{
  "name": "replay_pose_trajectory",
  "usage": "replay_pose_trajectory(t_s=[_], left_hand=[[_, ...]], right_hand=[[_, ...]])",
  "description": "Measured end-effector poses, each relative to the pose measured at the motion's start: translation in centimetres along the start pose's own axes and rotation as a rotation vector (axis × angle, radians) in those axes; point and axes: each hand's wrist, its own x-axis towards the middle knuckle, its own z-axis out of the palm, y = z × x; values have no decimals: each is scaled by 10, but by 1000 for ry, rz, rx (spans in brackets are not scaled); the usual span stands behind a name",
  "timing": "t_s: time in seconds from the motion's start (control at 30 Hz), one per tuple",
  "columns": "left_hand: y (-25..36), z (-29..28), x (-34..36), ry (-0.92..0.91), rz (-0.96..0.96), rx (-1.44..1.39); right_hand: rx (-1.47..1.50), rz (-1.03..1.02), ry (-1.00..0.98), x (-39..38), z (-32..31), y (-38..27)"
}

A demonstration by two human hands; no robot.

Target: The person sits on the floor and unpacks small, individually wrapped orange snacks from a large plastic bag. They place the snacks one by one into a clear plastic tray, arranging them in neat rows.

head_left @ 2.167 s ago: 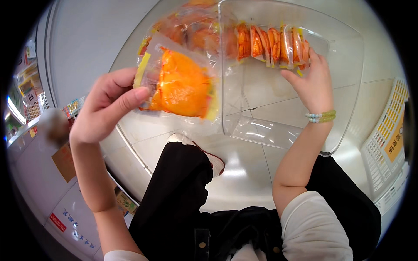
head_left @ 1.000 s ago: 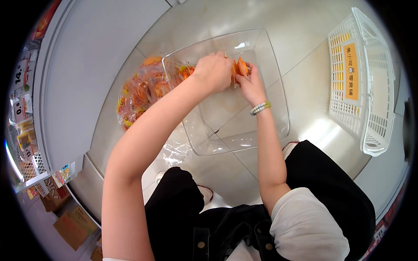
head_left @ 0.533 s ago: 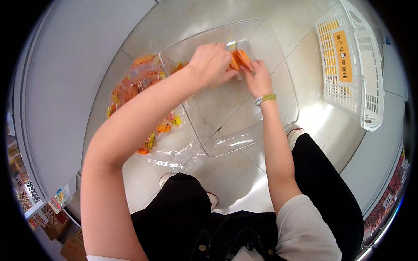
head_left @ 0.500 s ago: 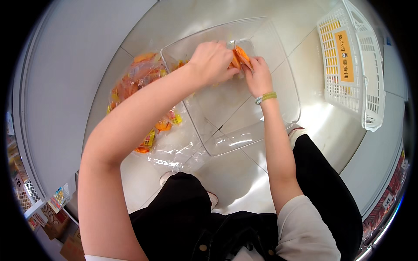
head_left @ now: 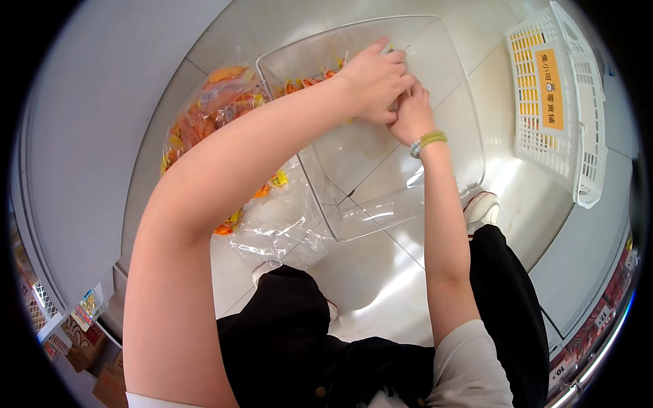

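My left hand (head_left: 378,81) reaches over a clear plastic box (head_left: 331,221), its fingers bent downward near the far wall. Against it is my right hand (head_left: 412,119), with its fingers drawn together and a beaded bracelet on the wrist. Whatever lies between or beneath the fingers is hidden. Small orange snack packets (head_left: 306,83) form a row inside the box, beside my left wrist. Left of the box, a large clear plastic bag (head_left: 286,228) holds several more orange and yellow packets (head_left: 211,112), partly covered by my left forearm.
A white plastic basket (head_left: 570,136) with an orange label stands at the right. A pale cabinet front (head_left: 75,136) borders the left side. Shelves with goods show at the lower edges. My shoe (head_left: 482,207) is close to the box's near right corner.
Both hands have moved right, and the left one also farther away. The orange packets that showed between my fingers are now out of sight. More of the packet row in the box shows.
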Motion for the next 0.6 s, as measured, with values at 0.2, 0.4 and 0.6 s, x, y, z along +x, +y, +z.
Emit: replay_pose_trajectory(t_s=[0.2, 0.4, 0.6], left_hand=[[-13, 7, 0, -66, 84, -71], [-14, 9, -9, 15, 72, -78], [-7, 4, -2, -120, -68, -103]], right_hand=[[524, -354, -356, -97, -86, -70], [748, -596, -597, -161, -4, -207], [635, -241, 10, -126, 104, -212]])
